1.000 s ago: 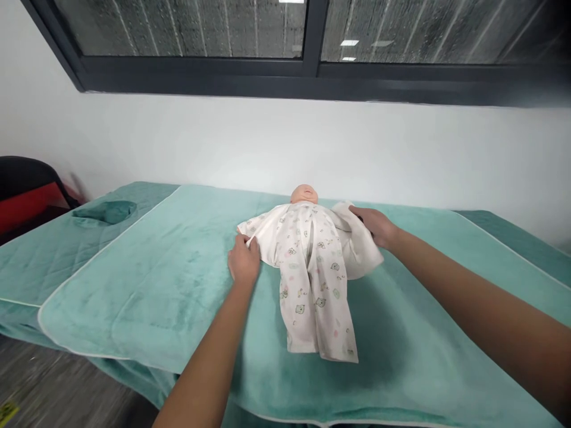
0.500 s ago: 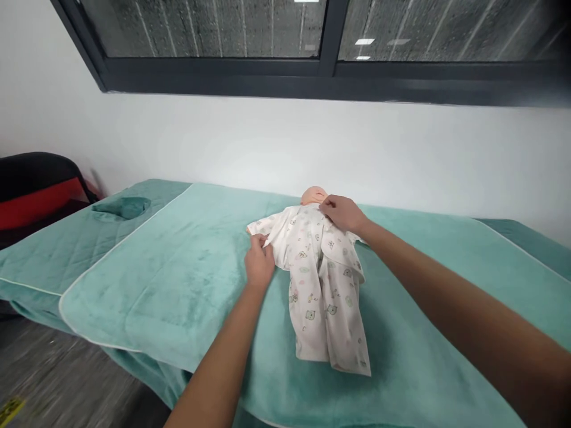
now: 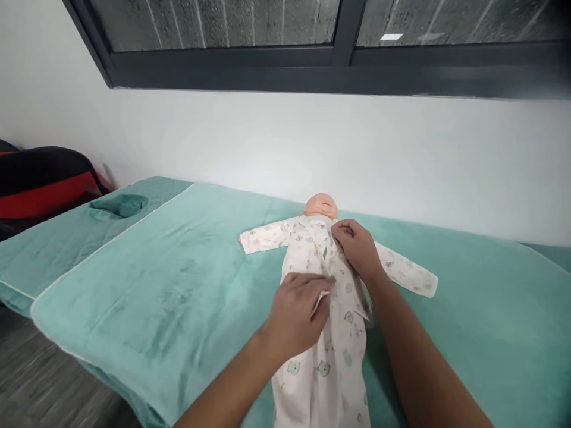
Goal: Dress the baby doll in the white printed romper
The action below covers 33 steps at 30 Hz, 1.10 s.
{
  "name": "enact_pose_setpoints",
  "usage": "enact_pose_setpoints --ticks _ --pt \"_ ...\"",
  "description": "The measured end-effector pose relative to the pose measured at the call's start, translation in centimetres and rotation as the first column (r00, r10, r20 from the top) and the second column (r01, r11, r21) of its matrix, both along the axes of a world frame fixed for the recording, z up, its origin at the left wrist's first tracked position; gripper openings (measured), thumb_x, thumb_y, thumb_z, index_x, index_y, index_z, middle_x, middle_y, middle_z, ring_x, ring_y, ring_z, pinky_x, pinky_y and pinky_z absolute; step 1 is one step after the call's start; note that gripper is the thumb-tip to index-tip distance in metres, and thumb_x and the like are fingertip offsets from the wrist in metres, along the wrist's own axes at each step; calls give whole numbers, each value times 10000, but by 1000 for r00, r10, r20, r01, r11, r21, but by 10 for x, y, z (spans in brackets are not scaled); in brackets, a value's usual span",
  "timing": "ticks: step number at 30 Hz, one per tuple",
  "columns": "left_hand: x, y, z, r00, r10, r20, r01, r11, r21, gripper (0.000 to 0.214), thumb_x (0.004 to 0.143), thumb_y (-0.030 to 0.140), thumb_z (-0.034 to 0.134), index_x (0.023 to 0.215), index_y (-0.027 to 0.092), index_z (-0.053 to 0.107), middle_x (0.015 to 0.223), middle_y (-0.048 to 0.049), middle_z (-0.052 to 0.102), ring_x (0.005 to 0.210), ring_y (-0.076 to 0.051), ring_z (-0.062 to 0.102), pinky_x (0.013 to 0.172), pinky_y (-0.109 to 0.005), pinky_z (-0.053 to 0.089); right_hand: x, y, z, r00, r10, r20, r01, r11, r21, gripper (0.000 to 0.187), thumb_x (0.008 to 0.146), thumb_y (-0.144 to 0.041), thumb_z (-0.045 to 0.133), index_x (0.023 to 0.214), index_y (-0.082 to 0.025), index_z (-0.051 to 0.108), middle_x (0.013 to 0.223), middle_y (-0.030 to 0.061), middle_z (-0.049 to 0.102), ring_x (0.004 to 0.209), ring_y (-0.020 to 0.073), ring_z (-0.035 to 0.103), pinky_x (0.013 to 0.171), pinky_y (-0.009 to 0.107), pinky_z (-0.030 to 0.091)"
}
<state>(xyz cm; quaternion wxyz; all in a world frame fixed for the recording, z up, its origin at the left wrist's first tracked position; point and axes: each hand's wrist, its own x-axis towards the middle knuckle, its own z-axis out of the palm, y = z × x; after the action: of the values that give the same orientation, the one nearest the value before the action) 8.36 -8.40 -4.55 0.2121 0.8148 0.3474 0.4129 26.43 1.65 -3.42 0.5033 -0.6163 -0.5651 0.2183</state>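
Head view. Change over the last half second: left hand [image 3: 298,312] has left the garment's side and sits on the lower front; right hand [image 3: 359,252] has shifted slightly, from just below the neck to the chest. The side panel formerly spread toward the bed's left end now lies in over the torso, and both sleeves are in plain sight. Judgement: handling has passed from the sides to the front panels, which look close to meeting but not fastened.

Hands: left hand nearly closed, thumb and forefinger pinching a fold of the white cloth baby garment with small green and pink animal prints [image 3: 341,342]. Right hand half curled, fingertips bunched against the chest cloth; cannot tell whether fabric is gripped between them.

Position: the garment is on a peach-pink, smooth-headed baby doll [image 3: 321,205], face up on the bed with a teal plush cover [image 3: 134,309]. Head near the far edge, by the white wall [image 3: 267,142]; legs run toward the near edge, their ends out of frame. One sleeve points to the bed's left end, the other right.
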Motion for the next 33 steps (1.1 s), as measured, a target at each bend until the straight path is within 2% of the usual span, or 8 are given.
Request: enact_pose_setpoints --ticks 4,8,11,16,21,24,29,33 --pt "-13 36 10 922 266 281 -183 940 -289 142 922 243 468 924 230 610 985 -39 728 924 -167 670 801 -293 517 1 0 3 985 -166 39 162 983 90 203 827 -418 559 789 -219 582 733 7 610 678 161 526 665 281 409" --pt "-9 109 20 836 525 161 -437 813 -384 128 880 289 533 881 194 620 939 -40 710 904 -181 637 842 -304 478 3 3 0 985 -141 101 145 989 -29 298 842 -514 539 779 -226 582 782 36 651 699 186 561 656 303 409" --pt "8 145 26 877 467 113 -392 831 -395 155 874 313 540 886 180 620 918 -48 698 886 -190 626 840 -317 465 4 7 0 984 -82 157 104 985 -138 377 811 -612 548 780 -237 577 780 36 670 679 196 573 623 304 395" --pt "40 150 37 959 195 204 -107 920 -378 184 892 269 476 952 233 646 974 -16 705 889 -174 635 788 -295 476 10 29 5 938 -7 347 84 975 -207 426 802 -648 527 656 -249 504 653 40 626 602 202 531 559 303 348" --pt "44 163 40 879 425 217 -321 863 -389 193 798 129 491 839 189 670 894 -40 714 813 -168 628 768 -285 474 16 63 15 873 82 480 41 970 -239 404 780 -389 575 468 -244 363 465 24 444 514 163 405 534 299 278" --pt "38 177 39 889 451 75 -391 835 -386 156 767 169 532 682 176 663 701 -27 666 665 -155 569 670 -278 448 11 71 18 902 38 429 49 981 -189 339 802 -333 515 503 -238 388 518 25 483 542 158 406 550 296 286" --pt "32 185 42 982 188 21 -154 858 -489 231 767 324 585 613 175 671 501 32 465 470 -94 362 462 -245 282 -3 69 13 976 -53 211 65 997 -50 258 840 -372 482 626 -231 510 667 21 609 667 183 495 640 297 359" --pt "31 188 43 985 149 82 -86 851 -518 199 739 319 619 610 173 659 482 47 403 451 -78 308 441 -236 244 -8 64 9 979 -92 182 100 994 -40 195 809 -358 529 673 -232 589 740 32 651 695 191 525 667 303 379"
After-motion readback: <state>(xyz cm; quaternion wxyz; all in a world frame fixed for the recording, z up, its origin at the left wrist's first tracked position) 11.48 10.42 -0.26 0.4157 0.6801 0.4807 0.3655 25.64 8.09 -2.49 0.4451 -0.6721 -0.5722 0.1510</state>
